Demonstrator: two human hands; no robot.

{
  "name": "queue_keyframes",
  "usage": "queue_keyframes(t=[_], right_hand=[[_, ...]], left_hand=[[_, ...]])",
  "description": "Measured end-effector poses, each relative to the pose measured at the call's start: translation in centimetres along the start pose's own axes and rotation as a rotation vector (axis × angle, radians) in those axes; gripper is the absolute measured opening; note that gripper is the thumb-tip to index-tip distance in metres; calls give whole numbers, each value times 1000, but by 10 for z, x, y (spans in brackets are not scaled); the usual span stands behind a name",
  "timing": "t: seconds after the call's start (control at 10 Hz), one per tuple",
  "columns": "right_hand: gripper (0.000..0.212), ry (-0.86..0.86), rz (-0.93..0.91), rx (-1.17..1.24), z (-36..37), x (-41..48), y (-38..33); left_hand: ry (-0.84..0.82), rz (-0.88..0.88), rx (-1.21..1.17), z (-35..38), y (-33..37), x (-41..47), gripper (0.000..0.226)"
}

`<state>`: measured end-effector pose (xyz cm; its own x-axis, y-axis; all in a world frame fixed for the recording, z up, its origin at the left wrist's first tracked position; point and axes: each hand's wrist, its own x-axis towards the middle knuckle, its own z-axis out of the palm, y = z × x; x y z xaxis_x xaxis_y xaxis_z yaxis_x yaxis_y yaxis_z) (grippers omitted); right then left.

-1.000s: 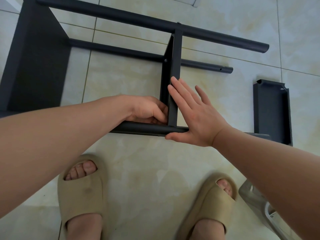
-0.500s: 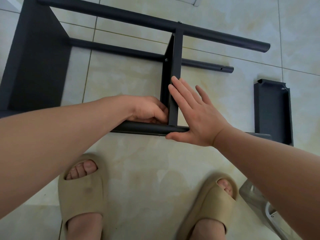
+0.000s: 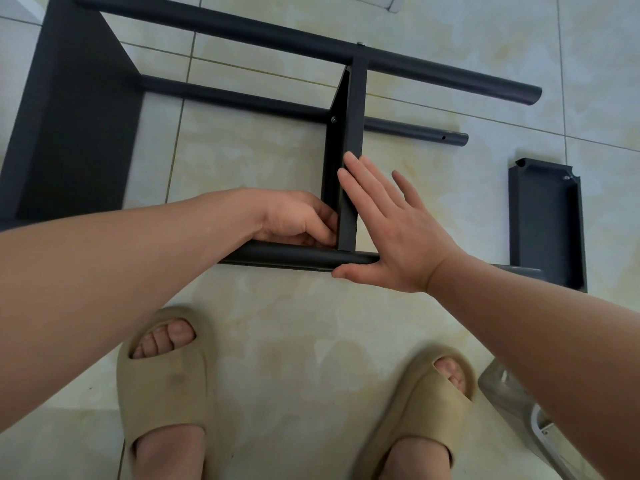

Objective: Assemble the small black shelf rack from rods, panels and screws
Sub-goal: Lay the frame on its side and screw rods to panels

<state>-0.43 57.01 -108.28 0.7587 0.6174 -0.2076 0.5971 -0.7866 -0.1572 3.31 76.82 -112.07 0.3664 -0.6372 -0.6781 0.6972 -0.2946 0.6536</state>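
The black rack lies on its side on the tiled floor. Its middle panel [image 3: 351, 140] stands on edge between the far rod [image 3: 277, 39] and the near rod [image 3: 294, 256]. A lower rod [image 3: 242, 98] runs behind it, screwed to the panel. My left hand [image 3: 298, 220] is curled at the corner where the middle panel meets the near rod, fingertips pinched there; what they pinch is hidden. My right hand [image 3: 391, 230] lies flat with straight fingers against the panel's right face, thumb under the near rod. A wide end panel [image 3: 76, 126] closes the rack at the left.
A loose black panel [image 3: 547, 223] lies on the floor at the right, past the rod ends. A clear plastic object [image 3: 512, 407] sits at the lower right beside my right arm. My two feet in beige slippers [image 3: 162, 382] stand just below the rack.
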Motion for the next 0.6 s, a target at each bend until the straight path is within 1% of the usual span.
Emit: queue_keyframes(t=[0.3,0.4,0.5,0.6], right_hand=[[116,-8,2,1,0,0,1],[116,-8,4,4,0,0,1],[116,-7,3,4,0,0,1],[116,-4,3,12,0,0,1]], left_hand=[[-28,7,20,0,1,0,31],[-38,12,16,1,1,-1,24],[-7,0,10,1,0,2,24],[25,-20,77,2,-2,4,16]])
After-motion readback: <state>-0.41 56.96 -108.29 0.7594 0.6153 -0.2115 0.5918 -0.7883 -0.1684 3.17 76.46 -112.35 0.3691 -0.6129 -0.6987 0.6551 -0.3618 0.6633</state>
